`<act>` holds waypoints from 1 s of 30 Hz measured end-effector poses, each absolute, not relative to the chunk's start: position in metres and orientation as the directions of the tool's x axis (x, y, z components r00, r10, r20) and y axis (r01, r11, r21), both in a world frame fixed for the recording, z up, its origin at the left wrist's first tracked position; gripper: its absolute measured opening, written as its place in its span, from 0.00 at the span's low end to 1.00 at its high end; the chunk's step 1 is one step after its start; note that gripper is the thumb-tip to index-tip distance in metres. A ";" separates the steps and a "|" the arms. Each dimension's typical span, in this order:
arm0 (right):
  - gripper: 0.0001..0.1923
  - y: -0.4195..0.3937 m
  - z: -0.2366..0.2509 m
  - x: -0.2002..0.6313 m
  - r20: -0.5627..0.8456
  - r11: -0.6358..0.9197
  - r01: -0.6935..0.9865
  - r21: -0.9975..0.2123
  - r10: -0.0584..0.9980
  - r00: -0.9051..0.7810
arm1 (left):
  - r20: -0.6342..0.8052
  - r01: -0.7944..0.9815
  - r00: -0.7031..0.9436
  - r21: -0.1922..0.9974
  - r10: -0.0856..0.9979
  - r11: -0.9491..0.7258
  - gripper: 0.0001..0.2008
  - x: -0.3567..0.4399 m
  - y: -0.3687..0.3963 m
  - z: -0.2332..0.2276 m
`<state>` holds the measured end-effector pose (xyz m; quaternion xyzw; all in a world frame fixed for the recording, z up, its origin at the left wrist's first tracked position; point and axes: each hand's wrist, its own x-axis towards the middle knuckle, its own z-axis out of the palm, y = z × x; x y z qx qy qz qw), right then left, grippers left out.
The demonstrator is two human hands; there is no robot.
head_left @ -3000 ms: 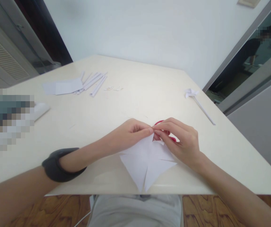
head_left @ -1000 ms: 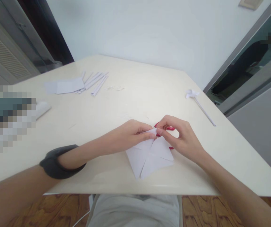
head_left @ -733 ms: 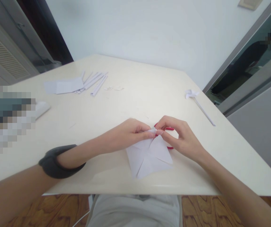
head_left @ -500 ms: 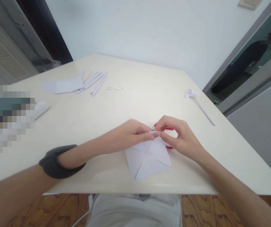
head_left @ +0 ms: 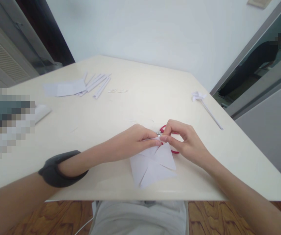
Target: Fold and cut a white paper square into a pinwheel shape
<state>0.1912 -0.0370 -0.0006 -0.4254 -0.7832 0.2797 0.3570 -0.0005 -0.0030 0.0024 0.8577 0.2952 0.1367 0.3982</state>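
Head view: left hand (head_left: pixel 132 142) and right hand (head_left: pixel 185 142) pinch the white paper's (head_left: pixel 153 163) far tip at the table's (head_left: pixel 135 104) near edge, best kept flat, with red scissors (head_left: pixel 173 150) beneath.

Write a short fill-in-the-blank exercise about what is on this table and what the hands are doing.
1. Both hands pinch the folded sheet, whose colour is ____.
2. The scissors lying under the right hand have ____ handles.
3. The left hand comes from an arm wearing a dark ____.
4. The finished paper pinwheel lies near the table's ____ edge.

Missing words: white; red; wristband; right
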 end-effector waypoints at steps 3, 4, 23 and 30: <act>0.09 -0.038 -0.001 0.190 0.324 0.471 0.457 -0.755 0.873 -0.365 | -0.005 0.398 0.785 0.769 0.619 -0.500 0.18 0.000 -0.004 0.004; 0.09 -0.038 -0.001 0.190 0.312 0.455 0.458 -0.764 0.881 -0.355 | -0.013 0.400 0.786 0.773 0.618 -0.492 0.18 0.000 -0.003 0.004; 0.08 -0.042 -0.002 0.190 0.432 0.537 0.576 -0.617 0.842 -0.322 | 0.142 0.408 0.643 0.768 0.752 -0.494 0.11 0.004 -0.010 0.008; 0.09 -0.040 -0.002 0.189 0.407 0.533 0.558 -0.636 0.846 -0.344 | 0.120 0.299 0.644 0.870 0.756 -0.393 0.11 0.002 -0.009 0.007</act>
